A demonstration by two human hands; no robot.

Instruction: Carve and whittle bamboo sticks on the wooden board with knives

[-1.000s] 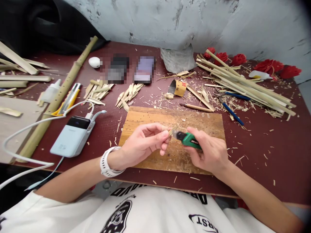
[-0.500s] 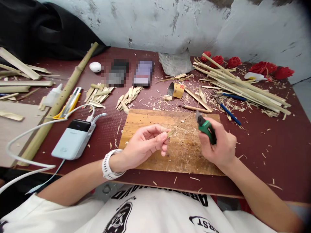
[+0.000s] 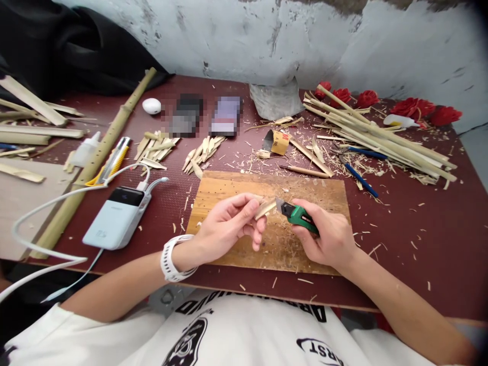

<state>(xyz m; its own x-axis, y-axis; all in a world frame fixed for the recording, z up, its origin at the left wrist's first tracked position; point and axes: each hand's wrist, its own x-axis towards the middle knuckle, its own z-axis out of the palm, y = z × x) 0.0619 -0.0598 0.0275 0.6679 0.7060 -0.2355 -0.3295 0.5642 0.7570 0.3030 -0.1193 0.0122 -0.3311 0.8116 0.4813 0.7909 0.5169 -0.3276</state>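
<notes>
My left hand (image 3: 229, 226), with a white watch on the wrist, pinches a small pale bamboo sliver (image 3: 266, 208) over the wooden cutting board (image 3: 232, 188). My right hand (image 3: 328, 239) is wrapped round a green utility knife (image 3: 297, 215), its blade tip right at the sliver's free end. Both hands hover above the board's middle, which is strewn with fine shavings.
A white power bank (image 3: 116, 216) with cables lies left of the board, beside a long bamboo pole (image 3: 95, 160) and a yellow cutter (image 3: 110, 162). Cut bamboo pieces (image 3: 200, 150), a bundle of bamboo strips (image 3: 377, 134), red paper flowers (image 3: 415, 108) and blue-handled pliers (image 3: 358, 175) lie further back.
My right hand swung the knife away to the right and up, then brought it back so the blade meets the sliver again. The left hand stayed nearly still.
</notes>
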